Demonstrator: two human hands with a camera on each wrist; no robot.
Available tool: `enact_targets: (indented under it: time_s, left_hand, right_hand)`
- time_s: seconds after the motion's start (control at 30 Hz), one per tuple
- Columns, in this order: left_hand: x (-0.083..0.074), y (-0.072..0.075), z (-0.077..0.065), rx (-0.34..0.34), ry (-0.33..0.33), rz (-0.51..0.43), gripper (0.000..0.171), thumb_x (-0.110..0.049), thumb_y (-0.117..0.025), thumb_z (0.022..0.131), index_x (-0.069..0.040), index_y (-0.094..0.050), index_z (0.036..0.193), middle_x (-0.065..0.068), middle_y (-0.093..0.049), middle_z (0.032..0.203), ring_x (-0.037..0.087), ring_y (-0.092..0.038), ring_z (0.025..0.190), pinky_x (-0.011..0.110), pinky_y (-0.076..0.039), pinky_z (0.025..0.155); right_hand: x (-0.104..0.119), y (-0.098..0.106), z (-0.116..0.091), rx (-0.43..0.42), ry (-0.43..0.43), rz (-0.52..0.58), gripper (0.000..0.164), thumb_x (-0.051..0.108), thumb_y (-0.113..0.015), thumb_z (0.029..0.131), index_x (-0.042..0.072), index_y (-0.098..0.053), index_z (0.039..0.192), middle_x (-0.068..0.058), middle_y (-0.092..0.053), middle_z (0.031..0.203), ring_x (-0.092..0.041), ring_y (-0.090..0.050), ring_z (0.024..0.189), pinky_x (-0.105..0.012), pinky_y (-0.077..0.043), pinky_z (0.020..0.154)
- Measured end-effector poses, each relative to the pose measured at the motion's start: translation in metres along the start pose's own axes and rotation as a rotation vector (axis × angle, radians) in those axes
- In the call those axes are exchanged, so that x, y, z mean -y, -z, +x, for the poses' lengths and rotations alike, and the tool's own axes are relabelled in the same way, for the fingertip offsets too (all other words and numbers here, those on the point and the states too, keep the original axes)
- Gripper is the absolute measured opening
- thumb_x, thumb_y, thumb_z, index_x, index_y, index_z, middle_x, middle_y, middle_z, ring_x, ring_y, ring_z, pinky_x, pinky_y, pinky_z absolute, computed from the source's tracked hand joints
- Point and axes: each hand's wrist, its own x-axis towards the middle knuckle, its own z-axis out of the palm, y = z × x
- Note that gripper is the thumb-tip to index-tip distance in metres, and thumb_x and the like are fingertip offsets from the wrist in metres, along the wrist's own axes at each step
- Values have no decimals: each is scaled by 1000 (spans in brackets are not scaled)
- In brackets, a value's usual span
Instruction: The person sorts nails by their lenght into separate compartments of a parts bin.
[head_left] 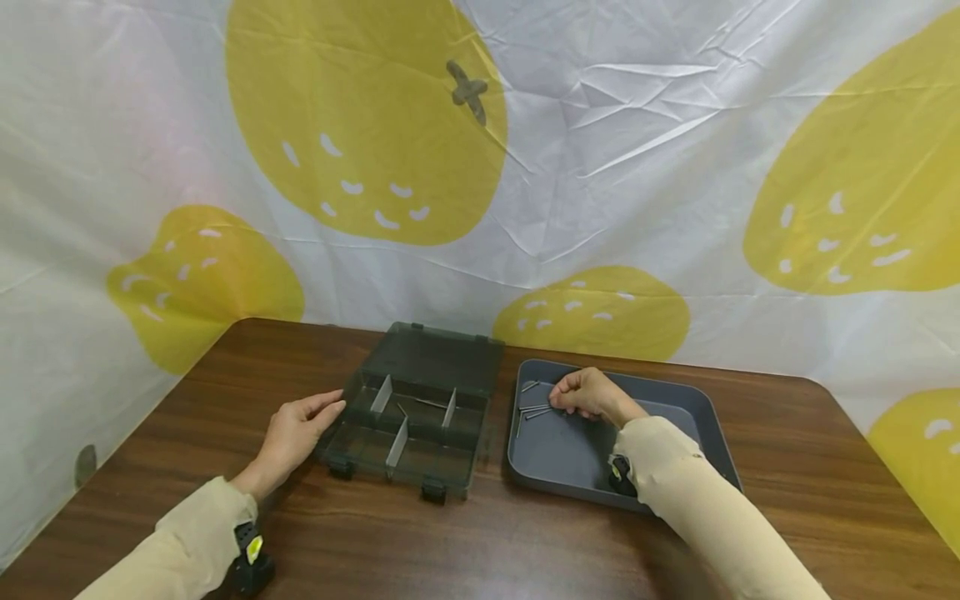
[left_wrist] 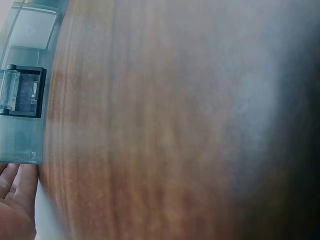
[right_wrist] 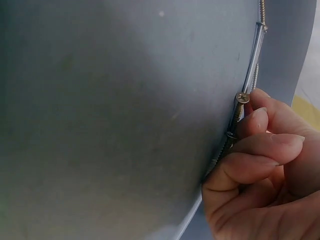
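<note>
Screws (right_wrist: 242, 98) lie in the grey tray (head_left: 562, 458), near its left wall. There the right hand (head_left: 588, 393) brings curled fingertips narrowly together at them; whether it grips any, I cannot tell. Left of the tray, the left hand (head_left: 295, 431), fingers extended, touches the compartment box (head_left: 438, 358).

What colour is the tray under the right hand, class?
The tray is dark blue-grey; the head view shows it best.
</note>
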Motion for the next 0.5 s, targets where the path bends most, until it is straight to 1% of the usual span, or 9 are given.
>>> enact_targets:
  time_s: [0.37,0.5]
  left_hand:
    - [-1,0,0,-14,-5,8,43,-27,-53,97,-1,-56,131,20,-55,130,37,-52,119,51,-45,95]
    - [-2,0,0,-9,-2,13,43,-29,-53,97,-1,-55,131,19,-54,131,37,-52,120,51,-45,96]
  right_hand:
    - [-1,0,-2,-14,24,-52,5,4,-66,85,0,-69,84,7,-49,52,-3,-34,41,-18,-29,42]
    - [-2,-1,-3,-21,13,-64,5,3,-67,83,0,-69,81,7,-48,51,-2,-33,40,-17,-28,41]
